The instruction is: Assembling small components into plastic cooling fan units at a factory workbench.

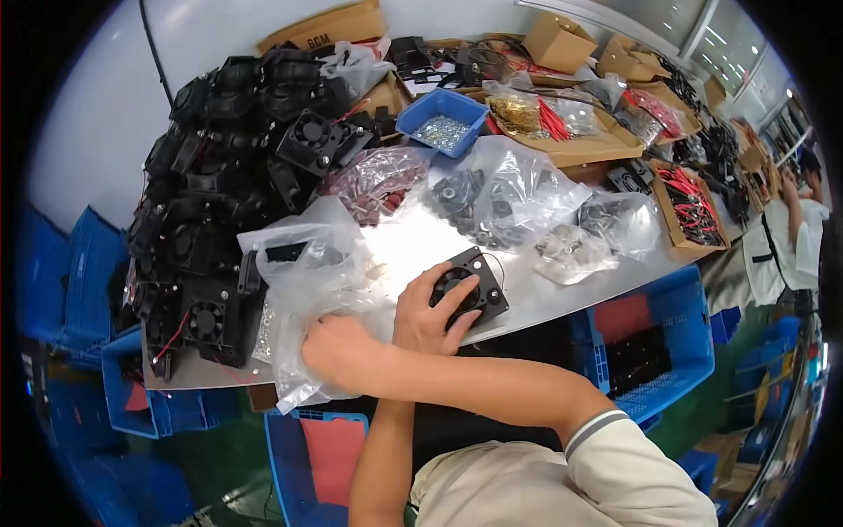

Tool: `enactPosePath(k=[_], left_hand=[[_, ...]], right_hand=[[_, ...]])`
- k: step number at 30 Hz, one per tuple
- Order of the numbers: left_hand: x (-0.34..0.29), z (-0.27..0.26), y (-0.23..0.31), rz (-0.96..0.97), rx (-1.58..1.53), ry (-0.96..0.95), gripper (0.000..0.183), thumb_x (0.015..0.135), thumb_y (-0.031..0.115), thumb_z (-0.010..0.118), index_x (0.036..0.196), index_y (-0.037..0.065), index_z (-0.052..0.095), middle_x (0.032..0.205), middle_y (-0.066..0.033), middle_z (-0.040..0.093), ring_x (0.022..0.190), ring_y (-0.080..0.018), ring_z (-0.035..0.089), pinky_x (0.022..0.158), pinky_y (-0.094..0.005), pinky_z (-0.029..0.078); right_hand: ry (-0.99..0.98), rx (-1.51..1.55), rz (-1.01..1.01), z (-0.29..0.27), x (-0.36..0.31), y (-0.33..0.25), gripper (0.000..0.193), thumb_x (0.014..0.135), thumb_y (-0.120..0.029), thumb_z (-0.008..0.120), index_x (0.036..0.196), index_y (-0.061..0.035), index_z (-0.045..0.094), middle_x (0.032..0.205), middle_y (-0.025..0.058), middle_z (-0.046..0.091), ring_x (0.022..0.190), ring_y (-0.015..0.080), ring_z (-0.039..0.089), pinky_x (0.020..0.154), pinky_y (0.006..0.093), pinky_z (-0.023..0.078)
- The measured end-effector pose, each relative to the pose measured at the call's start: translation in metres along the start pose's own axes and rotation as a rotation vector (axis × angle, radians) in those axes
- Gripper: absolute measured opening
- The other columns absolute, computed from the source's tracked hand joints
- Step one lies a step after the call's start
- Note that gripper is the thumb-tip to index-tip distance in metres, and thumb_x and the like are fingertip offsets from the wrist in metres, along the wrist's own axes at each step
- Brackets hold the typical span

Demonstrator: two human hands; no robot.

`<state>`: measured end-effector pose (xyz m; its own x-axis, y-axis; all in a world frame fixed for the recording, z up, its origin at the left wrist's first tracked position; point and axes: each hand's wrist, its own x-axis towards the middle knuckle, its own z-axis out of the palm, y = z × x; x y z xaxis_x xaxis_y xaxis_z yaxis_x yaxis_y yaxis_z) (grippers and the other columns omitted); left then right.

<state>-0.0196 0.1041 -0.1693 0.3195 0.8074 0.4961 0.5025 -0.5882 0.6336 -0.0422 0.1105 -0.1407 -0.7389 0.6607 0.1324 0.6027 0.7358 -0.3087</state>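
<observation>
A black cooling fan with a square frame and a thin wire lies on the metal tabletop near its front edge. My left hand grips it from above, fingers spread over the blades and frame. My right forearm crosses over my left one. At the far end of it, my right hand reaches into a clear plastic bag at the table's front left. The fingers of that hand are hidden, so what they touch does not show. Small shiny parts lie by the bag's left side.
Black fan units are piled high on the left. A blue bin of small metal parts and bags of black parts stand behind. Blue crates sit below the table edge. Another person is at far right.
</observation>
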Motion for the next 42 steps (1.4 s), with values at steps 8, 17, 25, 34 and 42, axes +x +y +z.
enactPosePath(k=[8,17,25,34,42], left_hand=[[0.001,0.0,0.003,-0.047,0.011,-0.008,0.045,0.074,0.019,0.076,0.118,0.018,0.066,0.128,-0.0142,0.051,0.113,-0.0346,0.05,0.096,-0.0435,0.04],[0.001,0.001,0.003,-0.05,0.003,-0.017,0.044,0.075,0.02,0.075,0.118,0.018,0.066,0.128,-0.0145,0.051,0.113,-0.0345,0.05,0.095,-0.0437,0.041],[-0.004,0.004,-0.011,-0.076,-0.305,-0.052,0.053,0.067,0.018,0.076,0.119,0.012,0.064,0.129,-0.0156,0.051,0.114,-0.0372,0.05,0.098,-0.0459,0.039],[0.005,-0.009,0.008,-0.06,-0.006,-0.046,0.046,0.074,0.013,0.075,0.119,0.012,0.065,0.129,-0.0165,0.051,0.114,-0.0349,0.05,0.097,-0.0415,0.042],[0.004,-0.004,0.009,-0.061,-0.032,-0.037,0.044,0.075,0.017,0.075,0.118,0.016,0.065,0.126,-0.016,0.052,0.113,-0.0354,0.051,0.095,-0.043,0.041]], right_hand=[[-0.001,0.138,-0.084,-0.002,-0.005,0.015,0.012,0.069,-0.002,0.062,0.079,0.0028,0.067,0.083,0.0184,0.066,0.085,0.0337,0.066,0.071,0.0409,0.055],[0.103,0.351,-0.093,-0.005,-0.016,0.018,0.019,0.074,-0.005,0.059,0.091,0.0021,0.065,0.094,0.0218,0.066,0.09,0.0361,0.065,0.073,0.0418,0.054],[0.272,0.578,0.138,-0.096,-0.128,0.066,0.032,0.083,0.003,0.057,0.114,-0.004,0.057,0.114,0.017,0.061,0.107,0.0343,0.058,0.09,0.0402,0.046],[0.377,0.507,0.311,-0.072,-0.197,0.113,0.013,0.09,0.002,0.052,0.101,-0.0031,0.047,0.127,0.0167,0.059,0.125,0.035,0.049,0.104,0.0409,0.036],[0.539,0.616,0.522,-0.093,-0.194,0.121,0.013,0.086,0.0,0.064,0.098,0.0006,0.063,0.09,0.0066,0.066,0.084,0.0103,0.06,0.075,0.0251,0.048]])
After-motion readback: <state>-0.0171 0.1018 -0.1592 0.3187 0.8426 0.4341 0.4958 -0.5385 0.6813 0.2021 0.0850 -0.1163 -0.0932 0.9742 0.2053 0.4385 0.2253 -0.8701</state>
